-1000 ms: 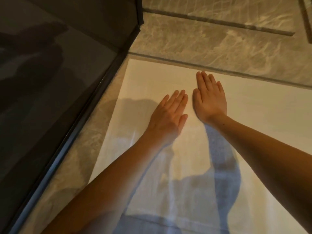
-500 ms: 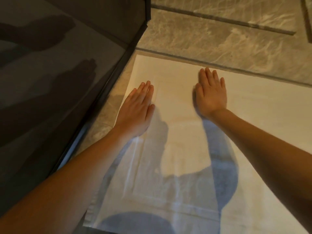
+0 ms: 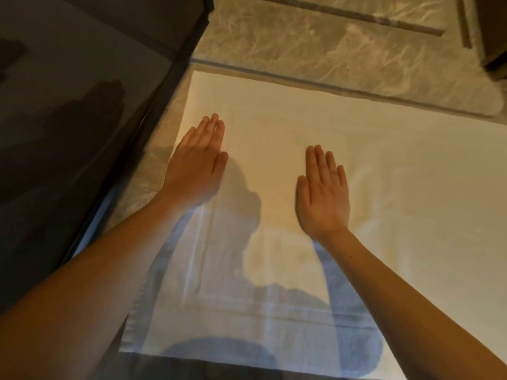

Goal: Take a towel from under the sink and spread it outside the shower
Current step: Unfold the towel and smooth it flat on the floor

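Note:
A white towel (image 3: 384, 165) lies spread flat on the marble floor beside the shower's dark glass panel (image 3: 82, 111). My left hand (image 3: 197, 163) rests palm down near the towel's left edge, fingers straight and together. My right hand (image 3: 323, 193) lies flat on the middle of the towel, fingers extended. Neither hand holds anything. Both forearms reach in from the bottom of the view, and their shadows fall across the towel's near part.
Grey veined marble floor (image 3: 315, 42) stretches beyond the towel's far edge. The shower's dark frame (image 3: 153, 105) runs diagonally along the left. A dark brown object (image 3: 493, 37) stands at the top right corner.
My left hand slid left from the towel's middle to its left edge. My right hand drew back toward me over the towel. More of the towel's near edge shows now.

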Demonstrator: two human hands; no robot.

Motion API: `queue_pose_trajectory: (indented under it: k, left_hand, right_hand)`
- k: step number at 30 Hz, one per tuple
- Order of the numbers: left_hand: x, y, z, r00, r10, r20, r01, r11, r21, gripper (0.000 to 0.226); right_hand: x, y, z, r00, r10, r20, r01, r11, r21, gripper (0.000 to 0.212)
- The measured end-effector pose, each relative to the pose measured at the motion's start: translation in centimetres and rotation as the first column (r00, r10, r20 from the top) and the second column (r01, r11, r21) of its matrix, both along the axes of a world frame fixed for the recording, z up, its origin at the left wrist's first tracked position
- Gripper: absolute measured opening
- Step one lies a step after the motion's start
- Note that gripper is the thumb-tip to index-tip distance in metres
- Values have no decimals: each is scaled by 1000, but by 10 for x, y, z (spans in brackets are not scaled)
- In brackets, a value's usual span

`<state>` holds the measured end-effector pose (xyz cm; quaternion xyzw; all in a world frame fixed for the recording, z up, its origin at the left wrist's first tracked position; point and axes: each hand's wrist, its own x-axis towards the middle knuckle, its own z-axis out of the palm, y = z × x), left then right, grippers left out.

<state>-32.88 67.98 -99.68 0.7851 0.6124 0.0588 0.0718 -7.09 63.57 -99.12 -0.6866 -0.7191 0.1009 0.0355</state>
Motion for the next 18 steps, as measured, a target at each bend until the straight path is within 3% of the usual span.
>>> queue_pose_trajectory:
  k: [7, 12, 18]
  left_hand:
    - [20, -8, 14, 998, 65, -23, -65, 998, 1, 60]
    - [114, -64, 18, 982, -177, 68, 175, 984, 32, 59]
    - [76, -102, 4, 998, -22, 63, 24, 999, -24, 58]
  right_hand:
    - [6, -5, 2, 1000, 10, 5, -10, 1000, 1, 60]
    - [9, -4, -2, 1000, 6, 27, -7, 1000, 15, 59]
    - [11, -6, -5, 1000, 18, 3, -18, 999, 37, 58]
